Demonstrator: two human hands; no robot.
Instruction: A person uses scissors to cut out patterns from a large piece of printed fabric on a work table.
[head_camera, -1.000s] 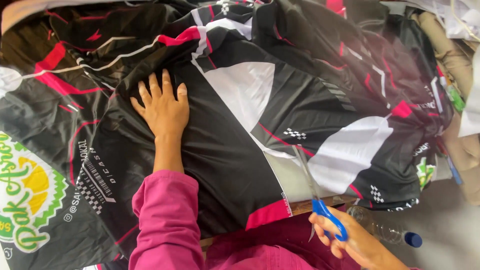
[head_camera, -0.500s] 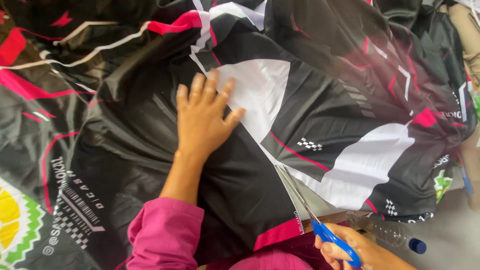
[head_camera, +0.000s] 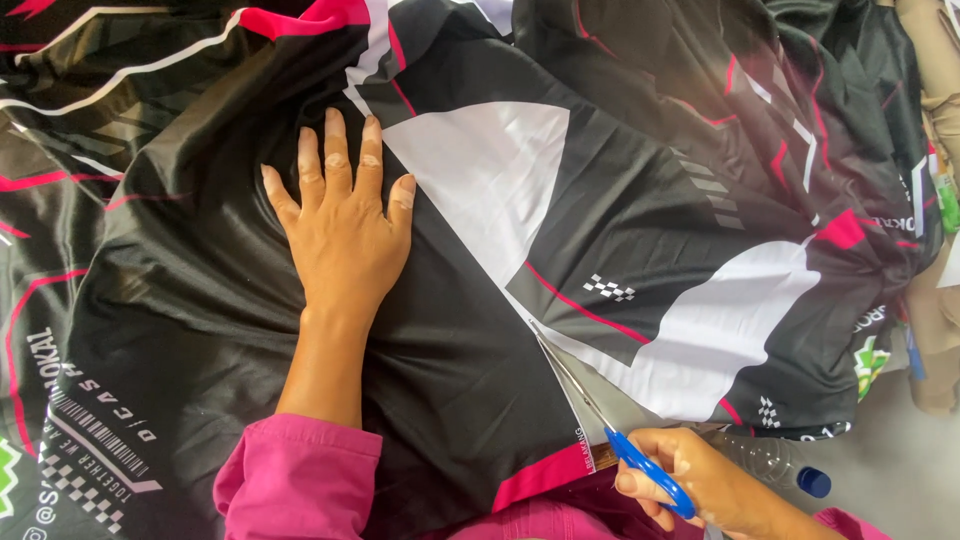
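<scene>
Head view, single entry.

Item 1: printed fabric (head_camera: 620, 230), glossy sportswear cloth in black, white and pink with small chequered marks and lettering. It lies spread across the worktop, rumpled and heaped toward the far right, and fills nearly the whole view.

Item 2: left hand (head_camera: 345, 235), pink sleeve (head_camera: 300, 480) at the wrist. Palm down, flat on a black panel of the fabric, fingers (head_camera: 335, 150) stretched and slightly spread. It grips nothing; it presses the cloth smooth beside the white panel.

Item 3: right hand (head_camera: 700, 485), low at the near edge. Its fingers are closed through the blue handles of a pair of scissors (head_camera: 610, 420).

Item 4: scissors, blue handles and long steel blades. The blades are slim and close together, laid along the seam where black meets white and pointing up and left. Whether they are fully shut cannot be told.

Item 5: clear plastic bottle with blue cap (head_camera: 790, 470), lying just beyond the right hand, partly under the fabric's edge.

Progress, as a judgement: the cut appears to run from the near hem only as far as the blade tips. The line between black and white beyond that, up toward the left hand, looks uncut, so most of the length remains.
</scene>
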